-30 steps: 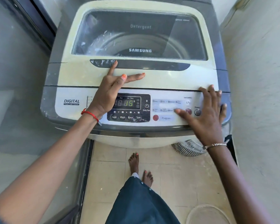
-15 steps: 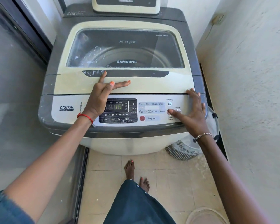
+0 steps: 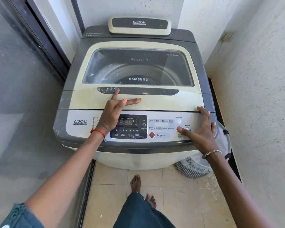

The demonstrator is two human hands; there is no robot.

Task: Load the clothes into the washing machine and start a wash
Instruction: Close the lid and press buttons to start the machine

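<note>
Bright, even daylight; soft shadows; sharp focus; wide-angle bending at edges.

"SAMSUNG" and "Detergent" are read on the washing machine lid (image 3: 138,69); "Start/Pause" is printed under the right grip (image 3: 202,134), "Soak Wash Rinse Spin" beside the left grip (image 3: 112,116).

The washing machine (image 3: 135,102) stands with its glass lid (image 3: 138,68) closed. The left hand (image 3: 113,115) lies flat and open across the seam between lid and control panel (image 3: 163,129), its fingers spread toward the lid's dark handle recess (image 3: 146,91). Just right of that hand glows the digital display (image 3: 127,122), its digits too blurred to read. The right hand (image 3: 201,133) rests open on the panel's right end, thumb on the Start/Pause button (image 3: 179,129). Below the right wrist sits a laundry basket (image 3: 194,168).
</note>
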